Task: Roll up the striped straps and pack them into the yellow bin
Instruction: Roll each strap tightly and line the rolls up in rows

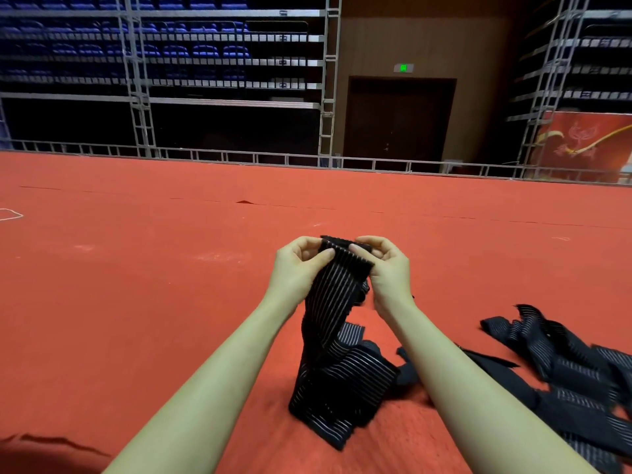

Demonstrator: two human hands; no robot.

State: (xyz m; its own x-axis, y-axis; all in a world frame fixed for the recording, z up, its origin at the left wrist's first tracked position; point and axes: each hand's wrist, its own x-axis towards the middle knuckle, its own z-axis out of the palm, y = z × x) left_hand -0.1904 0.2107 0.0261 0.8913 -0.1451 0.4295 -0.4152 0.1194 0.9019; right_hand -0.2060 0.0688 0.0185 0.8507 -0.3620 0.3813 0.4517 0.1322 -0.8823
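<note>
Pinching one striped strap [337,295], left hand [297,265], right hand [388,268]; loose straps [564,371] lie right

We are looking at an unevenly lit frame. The red floor [171,268] across the middle is catching even, soft light, apparently from overhead, and we are finding only faint shadows under the strap [337,336] at lower centre. The stands [171,56] at upper left are sitting in deep gloom, their seats barely showing. A green sign [403,68] at upper right is glowing brightly against the dim wall. We are noticing wide-angle bending: the rail and scaffold lines are curving toward the edges. The forearms at the bottom are looking soft and stretched, and the hands are slightly blurred. We are seeing no glare.
</note>
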